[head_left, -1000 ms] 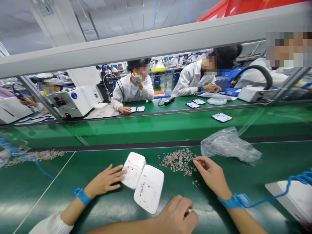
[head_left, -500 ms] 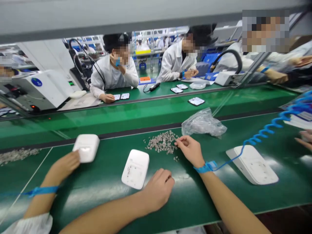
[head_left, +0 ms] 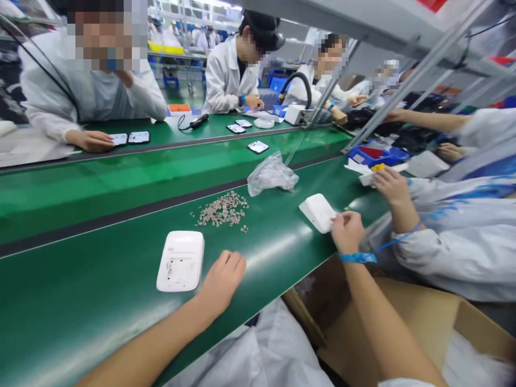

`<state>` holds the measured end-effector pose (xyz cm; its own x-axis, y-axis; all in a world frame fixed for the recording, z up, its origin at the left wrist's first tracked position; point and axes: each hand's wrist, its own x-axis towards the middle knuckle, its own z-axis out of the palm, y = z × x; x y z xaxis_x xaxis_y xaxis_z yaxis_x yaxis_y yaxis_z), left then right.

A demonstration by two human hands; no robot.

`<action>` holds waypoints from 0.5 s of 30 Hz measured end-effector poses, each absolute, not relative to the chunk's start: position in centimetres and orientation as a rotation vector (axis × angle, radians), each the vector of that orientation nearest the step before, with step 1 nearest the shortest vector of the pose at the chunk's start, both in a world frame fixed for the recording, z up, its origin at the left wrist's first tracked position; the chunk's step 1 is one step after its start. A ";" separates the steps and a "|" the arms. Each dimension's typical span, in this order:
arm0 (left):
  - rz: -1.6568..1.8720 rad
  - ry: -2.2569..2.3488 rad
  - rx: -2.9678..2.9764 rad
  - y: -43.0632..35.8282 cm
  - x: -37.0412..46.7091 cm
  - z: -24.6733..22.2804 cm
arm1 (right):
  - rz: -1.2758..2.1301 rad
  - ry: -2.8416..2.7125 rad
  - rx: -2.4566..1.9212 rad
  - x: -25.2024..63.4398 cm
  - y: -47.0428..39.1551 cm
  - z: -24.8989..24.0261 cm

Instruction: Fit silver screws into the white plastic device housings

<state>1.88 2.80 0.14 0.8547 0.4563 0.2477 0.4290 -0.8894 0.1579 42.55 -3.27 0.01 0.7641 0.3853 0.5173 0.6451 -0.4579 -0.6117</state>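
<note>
My right hand (head_left: 347, 231) pinches the near right edge of a white plastic housing (head_left: 320, 213), which stands tilted on the green bench. My left hand (head_left: 223, 279) rests on the bench with its fingers curled in; whatever may be inside them is hidden. Just left of it lies a second white housing (head_left: 180, 262), flat, its recessed side with small slots facing up. Beyond that hand is a loose pile of small clear-and-metallic parts (head_left: 223, 208), too small to name exactly. A blue wrist strap (head_left: 358, 258) circles my right wrist.
A crumpled clear plastic bag (head_left: 272, 174) lies behind the pile. Across the green belt (head_left: 193, 161), co-workers sit by flat white-and-black panels (head_left: 258, 147). At right, a co-worker's hand (head_left: 393, 185) is near a blue bin (head_left: 377, 155). A cardboard box (head_left: 423, 312) stands below the bench edge.
My right hand has left the pile of small parts and taken hold of the right-hand housing. The view has swung right, and a co-worker's hand with another housing at left is out of sight.
</note>
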 end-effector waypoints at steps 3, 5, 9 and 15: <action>0.495 0.686 2.926 3.1 1.9 -0.1 | -0.319 -0.847 -2.109 39.6 -3.3 -0.7; 0.525 0.705 2.934 3.2 1.9 -0.3 | -0.139 -0.935 -2.041 36.5 -2.9 -0.3; 0.541 0.732 2.959 3.2 1.9 -0.4 | 0.228 -1.184 -1.790 31.2 -2.0 1.7; 0.485 0.689 2.912 3.3 4.0 0.2 | 0.498 -1.173 -1.658 29.7 -2.2 4.1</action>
